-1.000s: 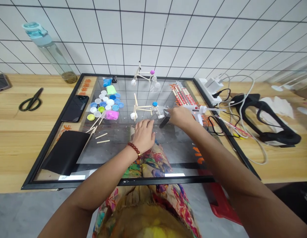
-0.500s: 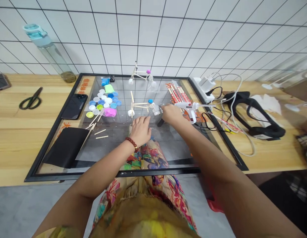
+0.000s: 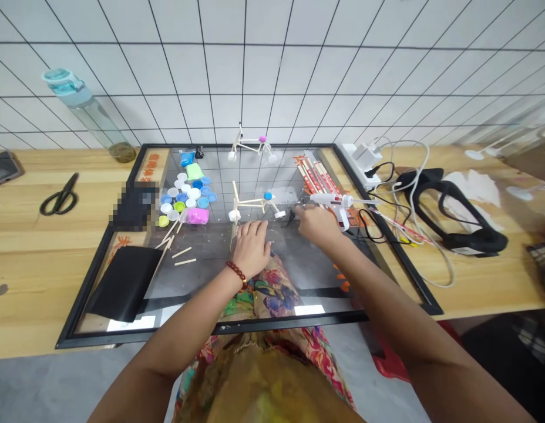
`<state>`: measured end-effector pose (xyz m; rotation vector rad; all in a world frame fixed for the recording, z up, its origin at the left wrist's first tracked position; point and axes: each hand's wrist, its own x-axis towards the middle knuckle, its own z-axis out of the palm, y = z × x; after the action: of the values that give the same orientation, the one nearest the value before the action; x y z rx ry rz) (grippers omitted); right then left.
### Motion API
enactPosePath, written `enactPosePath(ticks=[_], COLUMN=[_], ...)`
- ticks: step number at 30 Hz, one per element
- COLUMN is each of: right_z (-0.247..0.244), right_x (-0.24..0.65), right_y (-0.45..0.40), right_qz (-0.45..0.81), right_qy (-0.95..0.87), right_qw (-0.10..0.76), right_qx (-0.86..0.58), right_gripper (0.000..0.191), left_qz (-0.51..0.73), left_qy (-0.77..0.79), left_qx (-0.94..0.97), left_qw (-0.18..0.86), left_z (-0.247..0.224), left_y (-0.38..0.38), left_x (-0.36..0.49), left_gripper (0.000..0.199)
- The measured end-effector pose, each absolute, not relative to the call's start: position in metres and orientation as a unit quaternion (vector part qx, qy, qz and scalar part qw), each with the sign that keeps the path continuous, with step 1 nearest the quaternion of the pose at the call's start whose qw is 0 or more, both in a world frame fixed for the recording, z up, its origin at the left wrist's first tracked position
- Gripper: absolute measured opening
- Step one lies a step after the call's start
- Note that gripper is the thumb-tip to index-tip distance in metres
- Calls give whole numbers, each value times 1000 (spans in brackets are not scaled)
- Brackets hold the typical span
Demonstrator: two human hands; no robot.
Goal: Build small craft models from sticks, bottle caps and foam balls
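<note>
My left hand (image 3: 251, 249) lies palm down on the glass-topped board, fingers stretched out. Just beyond its fingertips stands a small frame of wooden sticks (image 3: 250, 203) with white bottle-cap wheels (image 3: 234, 215) and a blue cap (image 3: 268, 195). To the right of the frame, my right hand (image 3: 319, 224) is closed, its fingers curled; a small dark shape shows at the fingertips, too unclear to name. Directly behind that hand is a white glue gun (image 3: 336, 207), a translucent glue stick (image 3: 364, 201) projecting from its rear. Its handle shows outside my grip.
Bottle caps (image 3: 194, 193) and loose sticks (image 3: 185, 262) lie left of the frame, near a black sheet (image 3: 127, 282). Red-and-white packets (image 3: 316, 175) lie behind the glue gun. Cables and a power strip (image 3: 360, 167) are at right. Scissors (image 3: 60, 197) and a bottle (image 3: 96, 123) are left.
The view has tilted upward, so the table sits lower in the picture. My right hand has moved slightly right, away from the frame's right wheel. My left hand stays flat beside the frame.
</note>
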<state>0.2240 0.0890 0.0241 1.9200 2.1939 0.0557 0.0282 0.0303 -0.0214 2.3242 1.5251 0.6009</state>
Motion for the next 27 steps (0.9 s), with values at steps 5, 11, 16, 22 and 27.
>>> enactPosePath(ticks=[5, 11, 16, 22, 27], right_z=[27, 28, 30, 33, 40], right_x=[217, 217, 214, 215, 215], right_y=[91, 96, 92, 90, 98], right_qz=[10, 8, 2, 0, -13], right_qy=[735, 743, 733, 729, 737], right_qw=[109, 112, 124, 132, 147], right_qx=[669, 660, 669, 671, 660], right_gripper=[39, 37, 37, 41, 37], left_qz=[209, 209, 212, 201, 201], left_qy=[526, 531, 529, 531, 527], left_qx=[811, 806, 806, 806, 809], left_qw=[148, 155, 163, 165, 166], left_z=[-21, -21, -20, -17, -17], left_y=[30, 29, 29, 28, 28], left_x=[28, 28, 28, 28, 27], left_gripper=[51, 51, 50, 50, 51])
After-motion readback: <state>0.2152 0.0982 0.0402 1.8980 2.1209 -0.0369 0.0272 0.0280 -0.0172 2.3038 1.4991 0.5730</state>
